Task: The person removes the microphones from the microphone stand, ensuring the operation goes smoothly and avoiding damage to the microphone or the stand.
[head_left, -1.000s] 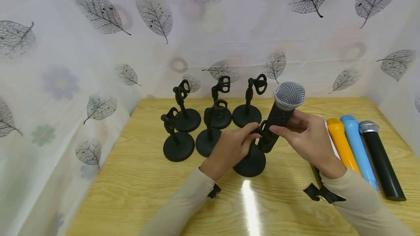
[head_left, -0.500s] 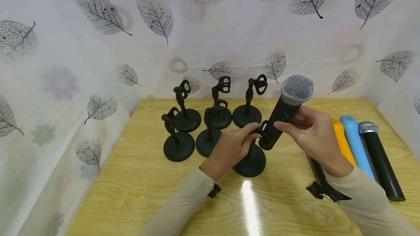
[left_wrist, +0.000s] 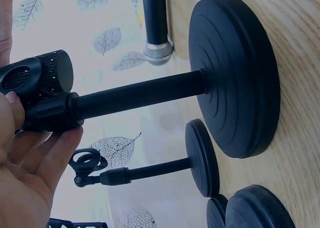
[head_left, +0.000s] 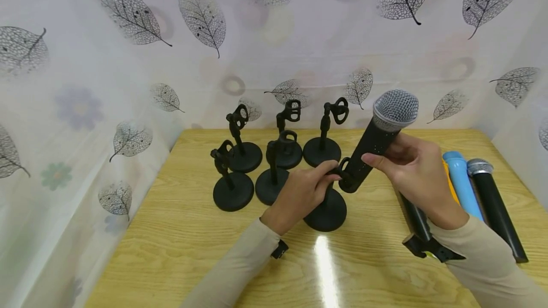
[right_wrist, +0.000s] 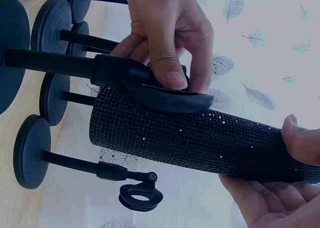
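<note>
My right hand [head_left: 417, 177] holds a black microphone [head_left: 371, 151] with a sparkly body and silver mesh head, tilted up to the right. Its lower end sits in the clip [right_wrist: 167, 98] of a small black desk microphone stand [head_left: 327, 214]; the bottom pokes out a little past the clip. With thumb and fingers my left hand [head_left: 297, 194] pinches the stand at the clip joint. In the left wrist view, the stand's round base [left_wrist: 235, 77] rests on the wooden table. The right wrist view shows my right thumb and fingers [right_wrist: 272, 200] on opposite sides of the body.
Several more black stands with bare clips, one of them a back-right stand [head_left: 322, 151], are grouped behind and left. At right lie a blue microphone [head_left: 464, 184], a black microphone [head_left: 496, 208] and a partly hidden orange one. Another dark handle [head_left: 415, 220] shows under my right wrist.
My right hand and the microphone have moved up and to the right, and the microphone leans further right. My left hand and the stand have stayed in place.
</note>
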Motion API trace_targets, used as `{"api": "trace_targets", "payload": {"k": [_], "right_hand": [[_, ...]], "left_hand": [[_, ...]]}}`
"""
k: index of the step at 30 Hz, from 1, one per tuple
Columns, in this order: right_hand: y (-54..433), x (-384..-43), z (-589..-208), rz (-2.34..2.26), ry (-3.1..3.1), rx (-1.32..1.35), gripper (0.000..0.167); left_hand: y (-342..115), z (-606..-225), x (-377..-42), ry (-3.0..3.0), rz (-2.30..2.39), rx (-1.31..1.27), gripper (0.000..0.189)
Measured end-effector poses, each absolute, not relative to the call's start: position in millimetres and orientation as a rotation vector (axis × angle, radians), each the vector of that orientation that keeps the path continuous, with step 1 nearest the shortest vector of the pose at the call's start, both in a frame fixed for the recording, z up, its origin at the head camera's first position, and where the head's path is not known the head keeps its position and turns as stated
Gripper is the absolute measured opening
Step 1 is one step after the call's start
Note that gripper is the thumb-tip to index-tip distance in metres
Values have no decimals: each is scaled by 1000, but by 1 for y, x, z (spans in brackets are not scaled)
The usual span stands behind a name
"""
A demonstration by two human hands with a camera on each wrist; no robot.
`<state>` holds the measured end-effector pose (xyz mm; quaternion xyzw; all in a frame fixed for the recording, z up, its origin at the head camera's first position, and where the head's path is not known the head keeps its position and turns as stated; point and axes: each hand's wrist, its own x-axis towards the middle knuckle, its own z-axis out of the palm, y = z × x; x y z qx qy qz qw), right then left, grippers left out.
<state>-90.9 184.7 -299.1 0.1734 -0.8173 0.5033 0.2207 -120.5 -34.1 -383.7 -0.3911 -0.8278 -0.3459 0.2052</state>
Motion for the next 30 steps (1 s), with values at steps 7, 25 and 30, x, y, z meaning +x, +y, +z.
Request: {"api": "trace_targets", "payload": {"k": [7,25,30], "right_hand": [[186,-90,-294,1418,-2256,448,28],[192,-88,-281,1499,-2155,424,24],[194,-88,-278,1593,-2093,443,23]], "left_hand": [[-34,-384,-120,-2314,-957,-1095,21],[-33,-383,-120,-2304,-968,-1097,21],[-34,-383,-120,-2303,-975,-1100,21]]}}
